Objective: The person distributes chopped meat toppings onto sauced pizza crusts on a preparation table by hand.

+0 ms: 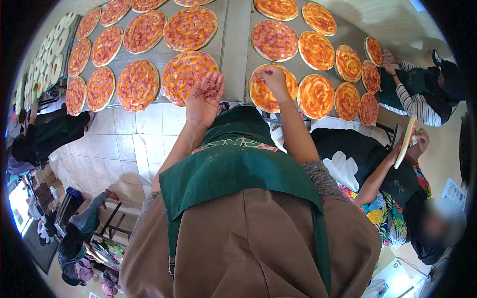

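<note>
My left hand [201, 107] is palm up and cupped around a small heap of diced ham [210, 86]. It is in front of a pizza base [181, 74] strewn with pink ham cubes over orange sauce. Over a sauced pizza base [259, 95] at the table's near edge is my right hand [276, 80], its fingers pinched together. What those fingers hold, if anything, is too small to make out. Behind it lies another pizza base [275, 40] with ham cubes on it.
Several sauced bases [316, 96] and ham-topped ones lie on the metal table [234, 54]. At the right, a co-worker in a flowered shirt [390, 218] holds up a flat base [406, 141]; another in striped sleeves [415, 102] stands at the table's end. More people work at the left.
</note>
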A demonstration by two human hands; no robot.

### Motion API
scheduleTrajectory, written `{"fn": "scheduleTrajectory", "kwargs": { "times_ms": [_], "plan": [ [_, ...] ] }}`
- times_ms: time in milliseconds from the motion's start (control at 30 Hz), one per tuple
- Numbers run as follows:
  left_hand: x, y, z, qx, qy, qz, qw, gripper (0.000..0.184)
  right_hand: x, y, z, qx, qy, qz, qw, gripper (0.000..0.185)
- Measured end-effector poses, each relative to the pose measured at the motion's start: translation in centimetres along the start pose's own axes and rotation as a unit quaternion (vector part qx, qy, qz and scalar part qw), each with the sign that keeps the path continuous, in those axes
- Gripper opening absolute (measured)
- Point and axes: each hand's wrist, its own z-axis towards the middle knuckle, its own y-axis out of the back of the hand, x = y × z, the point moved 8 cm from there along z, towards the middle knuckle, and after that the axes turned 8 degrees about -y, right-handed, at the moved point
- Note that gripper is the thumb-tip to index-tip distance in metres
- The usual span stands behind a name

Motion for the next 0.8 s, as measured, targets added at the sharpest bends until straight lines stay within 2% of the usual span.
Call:
{"fn": "scheduleTrajectory", "kwargs": {
  "times_ms": [67, 167, 267, 467, 567, 667, 767, 800],
  "plan": [
    [-0.3, 0.1, 0.4, 0.001, -0.008, 0.003, 1.0, 0.04, -2.3, -1.1, -0.2, 0.133, -0.112, 0.225, 0.959, 0.016],
    [-0.3, -0.2, 0.4, -0.007, -0.009, -0.006, 1.0, 0.039, -3.5, -1.9, -0.6, 0.219, -0.132, 0.357, 0.898, 0.015],
    [-0.2, -0.5, 0.4, 0.001, -0.009, 0.003, 1.0, 0.039, -4.0, -1.8, -0.7, 0.198, -0.14, 0.353, 0.904, 0.015],
    [0.5, -0.1, 0.4, -0.002, 0.003, 0.013, 1.0, 0.04, -5.0, -1.4, 0.1, 0.216, -0.169, 0.5, 0.821, 0.015],
    [0.4, 0.0, 0.4, -0.005, 0.002, 0.02, 1.0, 0.04, -4.2, -1.0, -0.4, 0.194, -0.126, 0.459, 0.858, 0.018],
    [0.4, -0.1, 0.3, -0.008, 0.004, 0.014, 1.0, 0.039, -3.7, -1.0, -1.4, 0.156, -0.116, 0.363, 0.912, 0.018],
    [0.4, 0.1, 0.4, -0.009, 0.006, 0.014, 1.0, 0.039, -4.9, -1.2, -0.3, 0.089, -0.067, 0.161, 0.981, 0.018],
    [0.4, 0.1, 0.4, -0.009, 0.008, 0.013, 1.0, 0.039, -5.4, -1.6, 0.3, 0.08, -0.05, 0.163, 0.982, 0.017]
  ]
}}
